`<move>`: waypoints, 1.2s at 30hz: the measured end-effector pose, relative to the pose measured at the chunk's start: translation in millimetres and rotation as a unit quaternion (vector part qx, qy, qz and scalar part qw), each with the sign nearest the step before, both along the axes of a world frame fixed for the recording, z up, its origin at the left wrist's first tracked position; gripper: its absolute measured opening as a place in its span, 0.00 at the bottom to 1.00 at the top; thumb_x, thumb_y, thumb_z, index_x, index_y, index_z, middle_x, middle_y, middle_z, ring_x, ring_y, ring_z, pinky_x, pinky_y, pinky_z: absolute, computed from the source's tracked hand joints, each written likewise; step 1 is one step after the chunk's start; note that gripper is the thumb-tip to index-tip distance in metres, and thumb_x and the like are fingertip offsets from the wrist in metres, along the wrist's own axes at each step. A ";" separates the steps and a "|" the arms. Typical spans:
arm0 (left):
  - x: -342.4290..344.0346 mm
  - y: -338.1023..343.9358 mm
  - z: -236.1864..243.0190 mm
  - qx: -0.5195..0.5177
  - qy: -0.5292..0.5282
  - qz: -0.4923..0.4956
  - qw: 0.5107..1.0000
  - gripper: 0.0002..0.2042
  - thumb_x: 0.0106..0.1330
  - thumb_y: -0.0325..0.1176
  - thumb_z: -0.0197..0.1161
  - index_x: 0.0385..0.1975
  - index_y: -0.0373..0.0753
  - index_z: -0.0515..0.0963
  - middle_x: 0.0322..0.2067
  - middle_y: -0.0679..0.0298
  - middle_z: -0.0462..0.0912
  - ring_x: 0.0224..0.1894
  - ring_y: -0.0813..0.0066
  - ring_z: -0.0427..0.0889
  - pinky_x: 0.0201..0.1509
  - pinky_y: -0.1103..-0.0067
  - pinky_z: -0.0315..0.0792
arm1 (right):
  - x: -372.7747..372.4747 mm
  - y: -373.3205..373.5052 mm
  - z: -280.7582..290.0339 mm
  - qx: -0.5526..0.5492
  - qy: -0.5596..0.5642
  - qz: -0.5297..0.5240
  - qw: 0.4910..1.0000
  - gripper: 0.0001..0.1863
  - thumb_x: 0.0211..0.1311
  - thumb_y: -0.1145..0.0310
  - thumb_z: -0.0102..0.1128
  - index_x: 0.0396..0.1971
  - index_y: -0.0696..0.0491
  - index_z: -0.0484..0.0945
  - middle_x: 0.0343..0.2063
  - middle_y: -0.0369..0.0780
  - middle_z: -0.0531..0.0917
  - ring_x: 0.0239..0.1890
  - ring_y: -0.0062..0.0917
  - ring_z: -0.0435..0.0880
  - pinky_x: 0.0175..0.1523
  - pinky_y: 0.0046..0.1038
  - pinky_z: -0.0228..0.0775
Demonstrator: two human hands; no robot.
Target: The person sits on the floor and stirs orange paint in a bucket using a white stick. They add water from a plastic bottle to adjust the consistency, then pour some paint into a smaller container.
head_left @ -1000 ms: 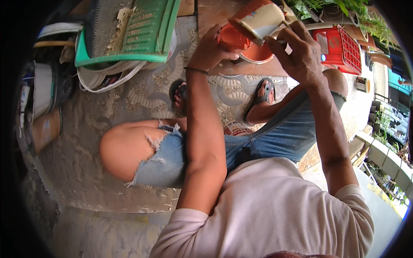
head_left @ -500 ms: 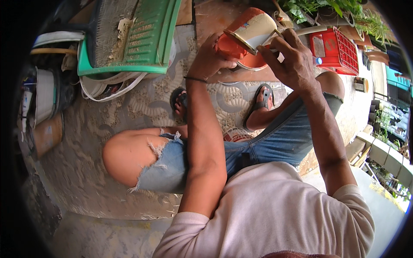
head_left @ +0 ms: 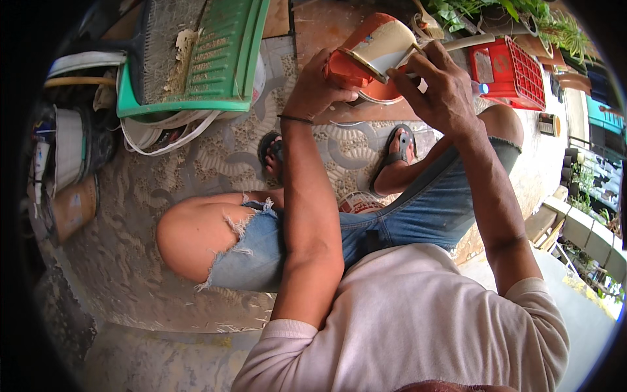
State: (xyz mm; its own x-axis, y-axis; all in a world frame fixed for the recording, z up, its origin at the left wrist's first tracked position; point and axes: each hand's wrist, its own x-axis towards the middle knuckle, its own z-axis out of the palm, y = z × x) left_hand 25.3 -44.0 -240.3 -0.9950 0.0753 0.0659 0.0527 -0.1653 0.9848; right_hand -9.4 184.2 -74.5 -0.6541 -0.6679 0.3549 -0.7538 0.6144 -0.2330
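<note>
My left hand (head_left: 312,86) is closed around the red-orange base of a small flowerpot (head_left: 382,40), which lies tilted on its side. Cream and grey cover part of its wall, and red-orange shows at the top. Pinched in the fingers of my right hand (head_left: 444,91) is what looks like a thin paintbrush (head_left: 418,49), close against the pot's right side. Its tip is too small to make out. Below the pot sits a red-orange tub with a pale rim (head_left: 385,98), partly hidden by both hands.
A green dustpan (head_left: 225,59) with a broom and debris rests over a white-handled container at left. On the right stand a red crate (head_left: 519,78) and a small tin (head_left: 548,124). A wide brush (head_left: 428,25) lies near the green plants (head_left: 509,10). Patterned tiles (head_left: 183,163) surround my feet.
The flowerpot has shifted very slightly left and down with my left hand. My right fingers have moved a little along the pot's side; both grips are the same.
</note>
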 end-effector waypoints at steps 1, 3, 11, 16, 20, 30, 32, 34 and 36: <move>0.5 -0.8 -2.2 0.013 0.001 -0.002 1.000 0.43 0.44 0.15 0.81 0.66 0.35 0.70 0.55 0.61 0.83 0.58 0.70 0.84 0.64 0.73 0.80 | 1.6 -0.8 0.2 -0.002 0.001 0.001 1.000 0.16 0.65 0.54 0.74 0.32 0.52 0.84 0.33 0.42 0.77 0.29 0.37 0.85 0.31 0.39 0.77; -2.0 0.8 0.6 -0.032 0.012 0.010 0.999 0.43 0.43 0.16 0.82 0.65 0.35 0.71 0.55 0.62 0.83 0.58 0.71 0.83 0.64 0.73 0.80 | 1.2 0.5 0.2 -0.001 0.007 0.004 1.000 0.16 0.64 0.54 0.75 0.32 0.52 0.84 0.32 0.41 0.77 0.28 0.37 0.85 0.31 0.39 0.77; -1.3 -0.5 -1.7 -0.039 0.015 0.017 0.999 0.44 0.41 0.18 0.84 0.65 0.36 0.72 0.56 0.63 0.83 0.58 0.73 0.83 0.63 0.72 0.79 | -2.5 1.1 -4.3 -0.005 0.017 0.019 1.000 0.16 0.65 0.54 0.75 0.31 0.51 0.84 0.32 0.42 0.77 0.29 0.36 0.85 0.32 0.39 0.77; -1.3 1.3 -2.9 -0.058 -0.001 0.017 0.998 0.45 0.41 0.18 0.84 0.65 0.35 0.72 0.56 0.62 0.83 0.59 0.72 0.83 0.65 0.72 0.79 | -1.1 1.8 -5.5 0.001 0.015 0.007 1.000 0.15 0.65 0.54 0.75 0.32 0.51 0.84 0.33 0.41 0.78 0.30 0.37 0.85 0.32 0.38 0.77; 1.4 5.8 -0.3 0.038 0.003 0.035 0.999 0.37 0.42 0.21 0.85 0.58 0.36 0.77 0.50 0.64 0.86 0.52 0.75 0.85 0.57 0.74 0.81 | 4.4 0.6 1.8 -0.004 -0.007 -0.010 1.000 0.08 0.65 0.66 0.74 0.35 0.53 0.85 0.34 0.42 0.81 0.33 0.37 0.86 0.34 0.38 0.77; 1.9 6.3 0.9 0.082 -0.019 0.014 0.996 0.41 0.42 0.18 0.84 0.62 0.37 0.75 0.52 0.63 0.85 0.56 0.73 0.84 0.60 0.73 0.82 | -1.1 5.1 -8.6 -0.041 -0.058 -0.042 0.997 0.16 0.67 0.54 0.73 0.34 0.53 0.85 0.31 0.42 0.80 0.30 0.35 0.85 0.35 0.37 0.77; 1.8 7.4 3.5 0.097 -0.016 0.022 0.995 0.39 0.41 0.19 0.85 0.59 0.37 0.77 0.50 0.65 0.87 0.53 0.76 0.84 0.58 0.74 0.81 | -3.9 9.9 -10.6 -0.084 -0.117 -0.065 0.987 0.16 0.68 0.54 0.72 0.36 0.55 0.86 0.31 0.43 0.81 0.31 0.32 0.85 0.36 0.35 0.77; 0.8 6.4 4.1 0.064 -0.006 0.030 0.998 0.39 0.41 0.19 0.85 0.59 0.38 0.77 0.50 0.65 0.87 0.53 0.76 0.84 0.59 0.75 0.80 | -5.6 13.8 -14.0 -0.128 -0.184 -0.102 0.969 0.17 0.70 0.54 0.71 0.37 0.55 0.87 0.32 0.43 0.82 0.31 0.27 0.83 0.39 0.33 0.75; 1.2 4.4 3.2 0.045 0.003 0.038 0.998 0.40 0.40 0.20 0.85 0.59 0.38 0.78 0.50 0.65 0.87 0.53 0.75 0.84 0.59 0.74 0.80 | -6.0 14.4 -11.9 -0.142 -0.234 -0.136 0.952 0.19 0.72 0.53 0.69 0.37 0.57 0.88 0.30 0.37 0.82 0.31 0.20 0.78 0.40 0.28 0.71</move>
